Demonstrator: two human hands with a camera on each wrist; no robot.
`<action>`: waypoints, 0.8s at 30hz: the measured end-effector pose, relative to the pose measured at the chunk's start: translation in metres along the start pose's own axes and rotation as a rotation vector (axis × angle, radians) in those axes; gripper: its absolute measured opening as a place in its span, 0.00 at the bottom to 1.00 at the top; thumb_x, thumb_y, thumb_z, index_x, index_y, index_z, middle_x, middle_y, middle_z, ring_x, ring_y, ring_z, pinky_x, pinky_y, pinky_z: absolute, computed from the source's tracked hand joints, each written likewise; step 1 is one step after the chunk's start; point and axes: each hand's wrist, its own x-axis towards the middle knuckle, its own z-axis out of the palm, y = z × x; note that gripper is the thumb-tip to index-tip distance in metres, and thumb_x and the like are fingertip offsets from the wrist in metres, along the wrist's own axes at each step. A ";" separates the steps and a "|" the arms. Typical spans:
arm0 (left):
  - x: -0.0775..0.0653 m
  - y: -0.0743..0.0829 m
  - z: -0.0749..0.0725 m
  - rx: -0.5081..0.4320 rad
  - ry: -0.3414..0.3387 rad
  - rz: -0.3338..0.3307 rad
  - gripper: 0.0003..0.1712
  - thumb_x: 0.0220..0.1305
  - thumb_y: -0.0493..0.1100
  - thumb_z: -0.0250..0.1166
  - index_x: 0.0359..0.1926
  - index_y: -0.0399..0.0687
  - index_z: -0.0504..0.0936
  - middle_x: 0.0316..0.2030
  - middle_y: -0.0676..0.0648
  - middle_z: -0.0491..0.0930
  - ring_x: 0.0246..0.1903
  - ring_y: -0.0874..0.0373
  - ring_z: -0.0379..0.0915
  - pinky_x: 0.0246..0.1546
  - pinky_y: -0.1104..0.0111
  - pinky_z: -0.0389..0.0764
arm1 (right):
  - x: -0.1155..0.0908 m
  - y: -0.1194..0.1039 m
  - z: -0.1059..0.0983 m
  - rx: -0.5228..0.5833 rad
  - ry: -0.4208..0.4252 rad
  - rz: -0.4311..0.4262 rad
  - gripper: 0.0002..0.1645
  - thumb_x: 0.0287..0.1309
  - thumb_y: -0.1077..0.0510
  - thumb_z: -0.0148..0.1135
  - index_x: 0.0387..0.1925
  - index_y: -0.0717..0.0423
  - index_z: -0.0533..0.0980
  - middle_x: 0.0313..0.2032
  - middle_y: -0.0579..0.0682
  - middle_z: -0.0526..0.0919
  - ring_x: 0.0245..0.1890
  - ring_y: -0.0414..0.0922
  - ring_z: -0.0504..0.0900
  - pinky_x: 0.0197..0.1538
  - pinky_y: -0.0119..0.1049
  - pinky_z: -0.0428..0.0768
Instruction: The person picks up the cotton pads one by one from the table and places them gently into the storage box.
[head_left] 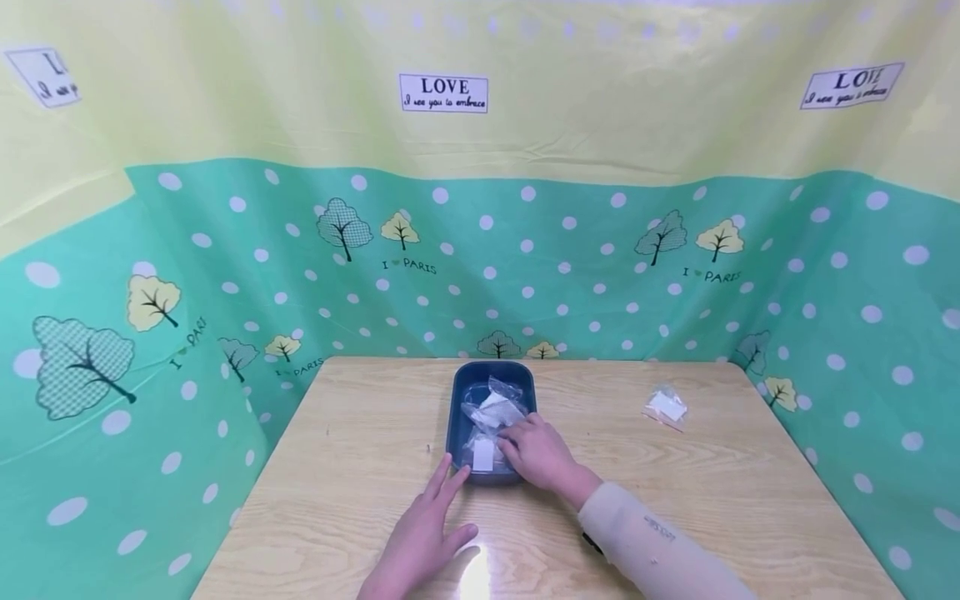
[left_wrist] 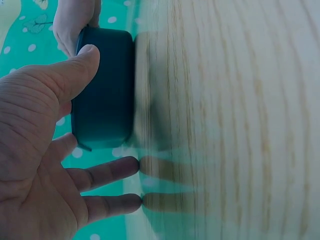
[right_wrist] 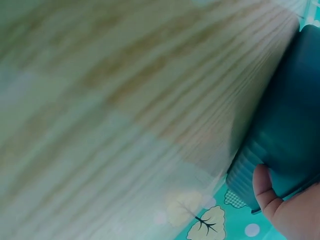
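Note:
A dark blue, deep rectangular bin [head_left: 452, 417] stands on the table, holding clear plastic bags with white labels. My right hand [head_left: 536, 452] reaches over the bin's right rim, its curled fingers and thumb pinching a clear plastic bag [head_left: 497, 414]. A second bag [head_left: 483, 455] lies at the near end, below those fingers. In the right wrist view one finger [right_wrist: 265, 187] lies against the bin's outer wall; the others are out of sight. My left hand [head_left: 423, 533] is at the bin's near left corner, fingers spread, with fingertips at the rim.
Another clear bag [head_left: 666, 407] with a white label lies on the wooden table [head_left: 360, 467], well to the right of the bin. A green and yellow curtain [head_left: 570, 275] with dots and trees hangs behind the table and at both sides.

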 end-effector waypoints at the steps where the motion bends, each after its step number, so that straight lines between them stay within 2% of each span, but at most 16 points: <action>1: 0.000 0.000 0.000 0.001 0.002 -0.001 0.49 0.65 0.55 0.76 0.82 0.55 0.65 0.85 0.39 0.53 0.65 0.27 0.77 0.55 0.34 0.85 | 0.000 0.000 0.000 0.005 0.000 0.004 0.19 0.77 0.45 0.59 0.55 0.50 0.87 0.53 0.49 0.92 0.51 0.48 0.82 0.56 0.46 0.84; 6: 0.000 -0.001 -0.001 -0.024 -0.014 -0.010 0.49 0.65 0.55 0.76 0.82 0.54 0.65 0.85 0.38 0.52 0.66 0.25 0.75 0.58 0.31 0.82 | 0.000 -0.002 -0.002 0.043 -0.003 0.034 0.20 0.75 0.46 0.62 0.58 0.52 0.85 0.55 0.51 0.90 0.55 0.50 0.83 0.60 0.49 0.85; 9: -0.001 -0.001 0.000 -0.048 -0.028 -0.018 0.50 0.65 0.55 0.76 0.82 0.55 0.64 0.86 0.38 0.51 0.66 0.22 0.73 0.59 0.28 0.80 | -0.002 -0.003 -0.012 0.107 0.006 0.056 0.23 0.75 0.46 0.64 0.61 0.54 0.83 0.58 0.53 0.89 0.58 0.53 0.84 0.64 0.54 0.85; 11: 0.000 -0.001 0.000 -0.059 -0.032 -0.018 0.50 0.65 0.56 0.76 0.82 0.55 0.64 0.86 0.38 0.51 0.67 0.21 0.73 0.58 0.26 0.79 | -0.004 -0.001 -0.022 0.164 0.027 0.090 0.24 0.75 0.46 0.64 0.63 0.54 0.82 0.59 0.55 0.88 0.60 0.55 0.84 0.67 0.56 0.83; 14: 0.001 0.000 0.000 -0.067 -0.033 -0.020 0.50 0.65 0.56 0.76 0.83 0.56 0.64 0.86 0.39 0.50 0.67 0.21 0.72 0.58 0.25 0.78 | -0.005 0.013 -0.041 0.263 0.056 0.194 0.27 0.76 0.43 0.62 0.66 0.54 0.80 0.62 0.56 0.86 0.63 0.56 0.84 0.68 0.58 0.83; 17: 0.001 0.000 -0.001 -0.070 -0.034 -0.027 0.50 0.65 0.56 0.76 0.83 0.56 0.64 0.86 0.40 0.49 0.68 0.21 0.71 0.58 0.23 0.76 | -0.008 0.045 -0.059 0.284 0.073 0.314 0.31 0.77 0.41 0.59 0.71 0.54 0.76 0.67 0.59 0.82 0.67 0.59 0.81 0.71 0.60 0.80; 21: 0.001 0.001 -0.002 -0.074 -0.035 -0.035 0.50 0.65 0.55 0.76 0.83 0.56 0.64 0.86 0.39 0.49 0.69 0.21 0.70 0.59 0.22 0.75 | -0.019 0.110 -0.079 0.221 0.055 0.460 0.39 0.80 0.41 0.55 0.78 0.61 0.65 0.74 0.68 0.71 0.73 0.69 0.71 0.74 0.68 0.73; 24: 0.001 0.002 -0.002 -0.072 -0.034 -0.033 0.50 0.65 0.55 0.76 0.82 0.55 0.64 0.86 0.39 0.50 0.69 0.21 0.70 0.59 0.22 0.75 | -0.034 0.157 -0.089 0.173 0.022 0.567 0.43 0.81 0.42 0.51 0.81 0.67 0.57 0.77 0.76 0.62 0.74 0.77 0.63 0.74 0.74 0.68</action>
